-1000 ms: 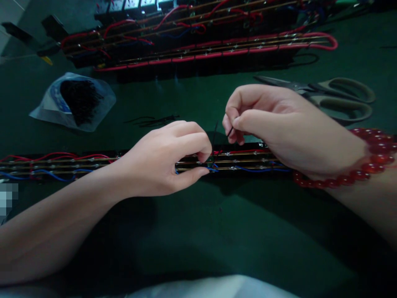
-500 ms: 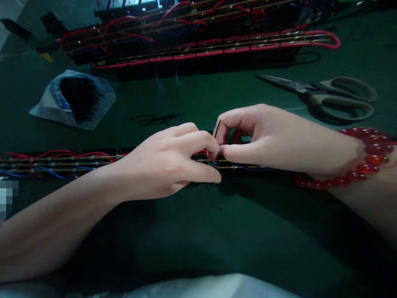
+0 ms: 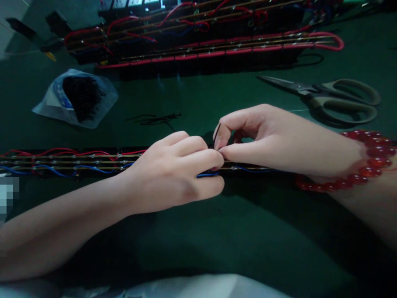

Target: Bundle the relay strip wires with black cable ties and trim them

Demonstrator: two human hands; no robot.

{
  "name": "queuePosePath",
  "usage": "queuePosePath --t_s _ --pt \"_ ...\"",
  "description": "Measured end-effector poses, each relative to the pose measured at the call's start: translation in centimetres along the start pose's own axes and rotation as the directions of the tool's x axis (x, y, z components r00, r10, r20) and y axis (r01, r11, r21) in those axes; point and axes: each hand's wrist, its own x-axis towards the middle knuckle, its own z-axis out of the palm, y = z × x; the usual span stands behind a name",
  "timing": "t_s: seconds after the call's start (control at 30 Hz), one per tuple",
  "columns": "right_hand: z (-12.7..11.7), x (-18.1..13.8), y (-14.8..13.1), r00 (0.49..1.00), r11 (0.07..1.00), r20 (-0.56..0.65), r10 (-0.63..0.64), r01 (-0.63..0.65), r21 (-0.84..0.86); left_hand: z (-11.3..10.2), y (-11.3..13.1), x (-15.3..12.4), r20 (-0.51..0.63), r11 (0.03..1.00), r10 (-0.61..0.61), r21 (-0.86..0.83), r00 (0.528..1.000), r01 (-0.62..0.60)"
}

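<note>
A long black strip (image 3: 77, 163) with brass rods and red and blue wires lies across the bench beneath both hands. My right hand (image 3: 260, 132), with a red bead bracelet at the wrist, pinches a thin black cable tie (image 3: 218, 133) between thumb and forefinger; its end sticks up beside the forefinger. Curled over the strip, my left hand (image 3: 180, 169) meets the right fingertips. A blue wire (image 3: 207, 174) shows between its thumb and forefinger. Whatever those fingertips hold is hidden.
Loose black cable ties (image 3: 158, 119) lie beyond my left hand, near a clear plastic bag (image 3: 107, 97) of dark ties. Scissors (image 3: 310, 91) rest at the right. Other wired strips (image 3: 198, 51) stretch along the back of the green bench (image 3: 235, 240).
My left hand has shifted slightly toward me, its fingers more curled and its fingertips closer to the right hand's. The right hand stays nearly in place, still pinching the cable tie.
</note>
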Motion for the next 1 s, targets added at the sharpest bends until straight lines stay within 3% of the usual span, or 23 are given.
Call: queuePosePath --t_s 0.17,0.37,0.63,1.0 --pt "-0.1 -0.1 -0.1 0.999 1.0 0.049 -0.004 0.003 0.022 -0.2 -0.4 0.3 -0.047 0.964 -0.141 -0.233 0.989 0.126" --pt "-0.2 -0.2 -0.2 0.994 0.997 0.105 -0.036 0.03 0.064 -0.6 -0.7 0.5 0.053 0.853 -0.294 -0.437 0.954 0.287" --pt "-0.2 -0.1 -0.1 0.991 0.996 0.119 -0.065 0.057 0.073 -0.4 -1.0 0.5 0.11 0.795 -0.334 -0.501 0.936 0.343" --pt "0.1 -0.5 -0.2 0.998 0.997 0.031 -0.048 0.046 0.063 -0.2 -1.1 0.4 0.109 0.782 -0.349 -0.513 0.931 0.354"
